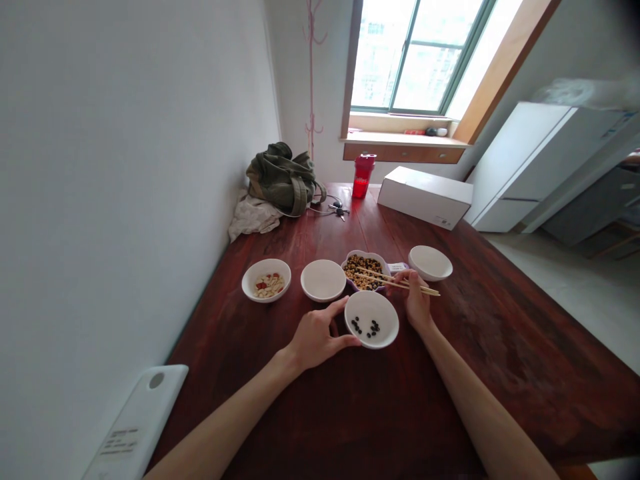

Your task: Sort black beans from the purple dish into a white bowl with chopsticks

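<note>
My left hand (319,335) grips the left rim of a white bowl (371,301) between thumb and fingers. Several black beans (373,328) lie in that bowl. With my right hand (416,300) I hold a pair of wooden chopsticks (425,290). Their tips point left over a scalloped purple-edged dish (387,267), just behind the bowl. This dish is full of mixed yellow and black beans (358,272). Whether the tips pinch a bean is too small to tell.
A white bowl (323,280) and a bowl with pale and red pieces (246,288) stand left; another white bowl (430,262) stands right. Farther back are a green bag (280,177), keys (340,211), a red shaker bottle (363,177) and a white box (425,197). A wall borders the table's left side.
</note>
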Motion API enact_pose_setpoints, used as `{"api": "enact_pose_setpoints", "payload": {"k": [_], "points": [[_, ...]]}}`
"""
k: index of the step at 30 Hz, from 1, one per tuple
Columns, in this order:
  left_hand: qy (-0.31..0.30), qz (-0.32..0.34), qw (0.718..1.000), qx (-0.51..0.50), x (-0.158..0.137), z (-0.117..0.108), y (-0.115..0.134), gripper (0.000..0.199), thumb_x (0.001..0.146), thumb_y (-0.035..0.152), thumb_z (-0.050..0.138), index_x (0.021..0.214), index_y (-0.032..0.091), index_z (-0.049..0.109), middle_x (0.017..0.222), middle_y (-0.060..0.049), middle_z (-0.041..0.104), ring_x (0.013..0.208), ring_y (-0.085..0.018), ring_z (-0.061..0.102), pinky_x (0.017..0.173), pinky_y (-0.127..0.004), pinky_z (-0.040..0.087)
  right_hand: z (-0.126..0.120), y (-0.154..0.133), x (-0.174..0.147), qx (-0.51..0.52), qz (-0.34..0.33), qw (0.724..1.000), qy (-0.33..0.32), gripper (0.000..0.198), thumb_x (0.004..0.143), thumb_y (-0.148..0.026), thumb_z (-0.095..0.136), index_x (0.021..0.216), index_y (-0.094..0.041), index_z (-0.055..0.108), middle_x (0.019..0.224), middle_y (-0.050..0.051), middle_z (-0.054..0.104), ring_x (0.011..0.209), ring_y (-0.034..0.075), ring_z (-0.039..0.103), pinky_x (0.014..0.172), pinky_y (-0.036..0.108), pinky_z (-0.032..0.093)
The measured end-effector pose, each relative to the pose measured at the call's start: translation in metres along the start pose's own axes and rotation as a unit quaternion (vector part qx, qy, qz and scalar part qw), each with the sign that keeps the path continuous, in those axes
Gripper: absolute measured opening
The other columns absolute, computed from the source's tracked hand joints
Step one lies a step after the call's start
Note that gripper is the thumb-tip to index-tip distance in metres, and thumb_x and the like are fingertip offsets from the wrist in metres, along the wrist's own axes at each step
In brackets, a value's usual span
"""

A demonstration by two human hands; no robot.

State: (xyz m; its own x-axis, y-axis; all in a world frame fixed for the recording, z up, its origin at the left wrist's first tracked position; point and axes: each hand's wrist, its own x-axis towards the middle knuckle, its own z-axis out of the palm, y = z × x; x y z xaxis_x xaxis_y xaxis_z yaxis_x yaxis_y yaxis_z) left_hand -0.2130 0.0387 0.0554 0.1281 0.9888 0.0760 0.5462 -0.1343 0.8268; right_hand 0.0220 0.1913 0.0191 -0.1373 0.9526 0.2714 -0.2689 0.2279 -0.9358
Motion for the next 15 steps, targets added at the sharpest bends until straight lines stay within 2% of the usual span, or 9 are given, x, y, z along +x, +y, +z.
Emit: {"api": "enact_pose_setpoints", "payload": {"k": [5, 15], "points": [[0.001, 0.002, 1.000, 0.006, 0.0002, 0.0004, -0.0012, 0.090, 0.079, 0.059, 0.080, 0.154, 0.026, 0.044, 0.133, -0.009, 0.070, 0.074, -0.019, 0.072, 0.073, -0.030, 0.056, 0.0000, 0.0022, -0.0010, -0.044, -0.012, 0.999, -0.001, 0.047, 0.094, -0.067, 0.055, 0.079, -0.024, 0.067, 0.073, 0.001, 0.070, 0.062, 0.017, 0.065, 0.069, 0.033, 0.056], [-0.002, 0.001, 1.000, 0.004, 0.0003, -0.0002, 0.0018, 0.091, 0.078, 0.061, 0.080, 0.154, 0.027, 0.043, 0.134, -0.006, 0.070, 0.072, -0.018, 0.071, 0.070, -0.029, 0.055, -0.0020, 0.0080, 0.0005, -0.077, -0.021, 0.997, -0.011, 0.046, 0.100, -0.061, 0.046, 0.083, -0.023, 0.066, 0.072, 0.001, 0.071, 0.063, 0.019, 0.068, 0.066, 0.034, 0.056]]}}
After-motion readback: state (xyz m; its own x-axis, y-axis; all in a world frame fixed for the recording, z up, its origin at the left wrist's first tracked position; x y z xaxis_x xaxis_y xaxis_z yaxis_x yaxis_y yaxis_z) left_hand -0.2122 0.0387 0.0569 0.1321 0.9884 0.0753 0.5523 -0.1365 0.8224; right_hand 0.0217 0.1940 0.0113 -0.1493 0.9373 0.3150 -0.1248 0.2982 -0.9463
